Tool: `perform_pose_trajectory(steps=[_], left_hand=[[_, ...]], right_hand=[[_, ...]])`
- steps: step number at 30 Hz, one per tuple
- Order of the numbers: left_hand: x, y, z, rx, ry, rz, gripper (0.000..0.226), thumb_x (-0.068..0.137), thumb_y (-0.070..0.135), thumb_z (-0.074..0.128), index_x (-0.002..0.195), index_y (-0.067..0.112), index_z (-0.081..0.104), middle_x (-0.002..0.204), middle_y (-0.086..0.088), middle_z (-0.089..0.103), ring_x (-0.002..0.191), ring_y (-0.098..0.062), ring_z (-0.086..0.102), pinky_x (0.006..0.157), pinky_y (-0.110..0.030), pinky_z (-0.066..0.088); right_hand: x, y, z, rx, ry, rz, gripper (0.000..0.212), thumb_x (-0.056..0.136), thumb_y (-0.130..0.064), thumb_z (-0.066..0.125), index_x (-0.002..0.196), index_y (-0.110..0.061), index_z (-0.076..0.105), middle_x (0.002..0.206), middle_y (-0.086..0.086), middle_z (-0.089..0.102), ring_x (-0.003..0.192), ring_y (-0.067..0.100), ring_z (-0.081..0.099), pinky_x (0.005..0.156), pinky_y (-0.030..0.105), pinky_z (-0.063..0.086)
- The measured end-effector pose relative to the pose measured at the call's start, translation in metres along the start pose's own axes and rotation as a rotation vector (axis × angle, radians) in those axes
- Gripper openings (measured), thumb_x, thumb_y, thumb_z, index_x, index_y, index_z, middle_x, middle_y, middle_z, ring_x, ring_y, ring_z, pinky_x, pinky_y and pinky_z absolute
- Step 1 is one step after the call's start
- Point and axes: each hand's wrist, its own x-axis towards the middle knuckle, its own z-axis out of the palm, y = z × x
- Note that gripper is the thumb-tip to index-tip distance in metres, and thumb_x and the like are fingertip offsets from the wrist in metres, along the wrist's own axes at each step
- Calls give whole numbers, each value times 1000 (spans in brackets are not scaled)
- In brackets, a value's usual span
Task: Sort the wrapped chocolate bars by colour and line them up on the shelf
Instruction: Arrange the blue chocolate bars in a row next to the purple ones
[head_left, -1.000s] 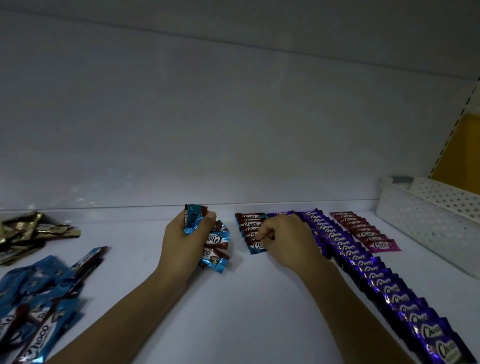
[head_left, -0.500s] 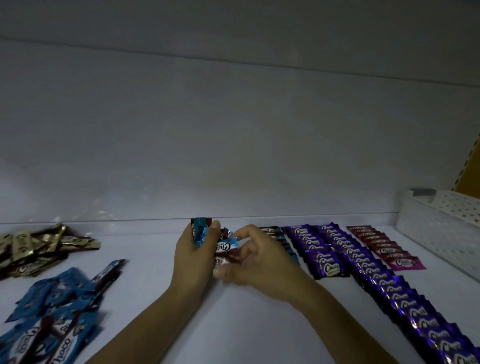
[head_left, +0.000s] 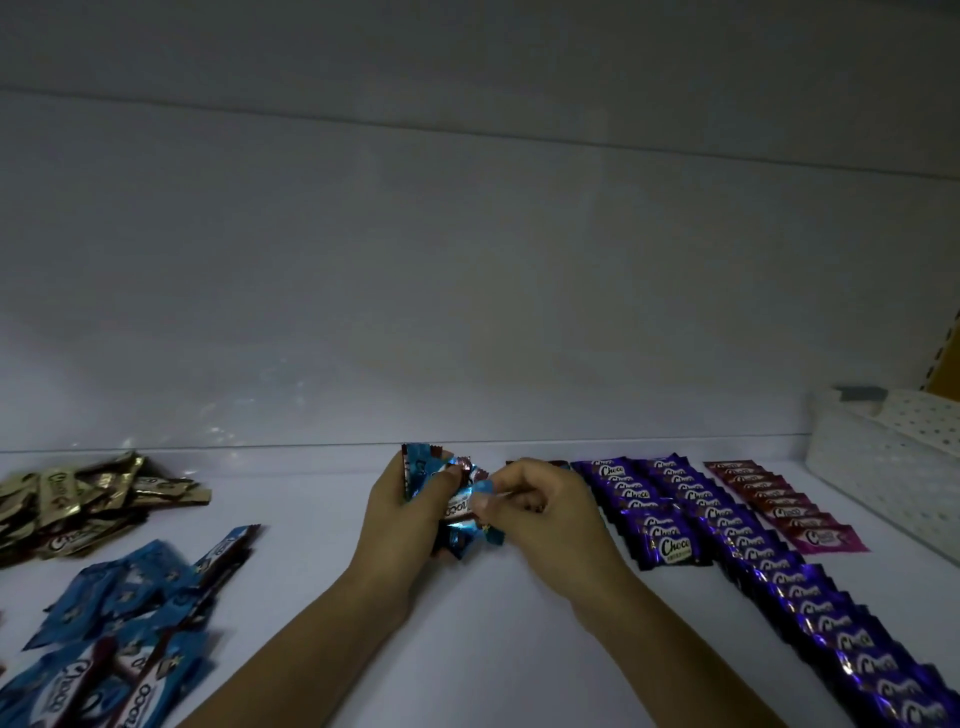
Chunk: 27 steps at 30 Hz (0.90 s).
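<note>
While the left hand (head_left: 405, 525) grips a bunch of blue bars (head_left: 423, 462) just above the shelf (head_left: 493, 649) and the right hand (head_left: 550, 519) pinches one of them, a loosened clutch may spill the rest.

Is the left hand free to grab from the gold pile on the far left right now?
Probably not yet: the left hand grips a bunch of blue bars, so its fingers are taken. The shelf between it and the gold pile looks unobstructed.

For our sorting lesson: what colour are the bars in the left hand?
The bars are blue; head view.
</note>
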Motion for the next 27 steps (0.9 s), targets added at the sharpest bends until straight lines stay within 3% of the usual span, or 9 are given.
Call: perform_pose_trajectory(steps=[5, 10, 13, 15, 18, 22, 24, 27], left_hand=[[2, 0, 2, -22, -26, -35, 12, 92, 12, 59, 101, 4, 63, 74, -8, 70, 51, -10, 62, 39, -17, 41], [2, -2, 2, 44, -10, 18, 10, 94, 13, 58, 102, 7, 61, 70, 0, 70, 47, -3, 60, 39, -13, 41], [2, -4, 2, 63, -21, 22, 10, 95, 17, 57, 103, 12, 60, 65, 8, 71, 47, -1, 61, 40, -12, 42], [2, -4, 2, 56, -25, 14, 10, 94, 18, 57, 103, 13, 60, 74, 5, 74, 55, -4, 66, 44, -13, 45], [3, -5, 1, 45, -33, 0, 12, 93, 16, 58, 104, 11, 60, 78, 2, 75, 59, -7, 68, 46, -16, 47], [3, -6, 1, 69, -54, 16, 14, 93, 15, 59, 105, 8, 61, 76, 2, 74, 60, -8, 68, 47, -16, 48], [3, -6, 2, 68, -50, 13, 15, 92, 16, 60, 105, 9, 60, 79, 2, 75, 61, -8, 69, 48, -16, 49], [3, -7, 3, 90, -42, 31, 11, 93, 14, 59, 103, 11, 60, 76, 6, 74, 61, -8, 69, 48, -15, 49]], right_hand=[[4, -3, -2, 312, 155, 151, 4, 90, -10, 62, 86, -9, 64, 87, 11, 71, 64, 8, 68, 50, 13, 46], [7, -8, -17, 566, 304, 254, 5, 97, -14, 51, 98, -15, 56, 75, 8, 71, 50, 13, 67, 47, 21, 54], [6, -9, -28, 742, 317, 250, 9, 95, -11, 53, 101, -13, 59, 80, 11, 72, 66, 17, 72, 55, 24, 57], [7, -10, -33, 780, 291, 215, 15, 92, -5, 55, 102, -14, 63, 89, 12, 71, 77, 18, 73, 65, 26, 59], [8, -15, -37, 669, 313, 178, 26, 84, 3, 63, 102, -15, 62, 89, 9, 73, 80, 15, 72, 71, 24, 59], [13, -28, -54, 415, 284, 116, 16, 82, -9, 70, 96, -17, 68, 81, -2, 74, 66, 6, 69, 52, 15, 52], [12, -29, -66, 138, 186, 19, 20, 86, -10, 65, 95, -26, 71, 83, -11, 72, 70, 2, 68, 53, 12, 50], [4, -14, -75, -382, 107, -28, 24, 89, -9, 62, 108, -20, 70, 96, -4, 70, 82, 7, 66, 68, 21, 54]])
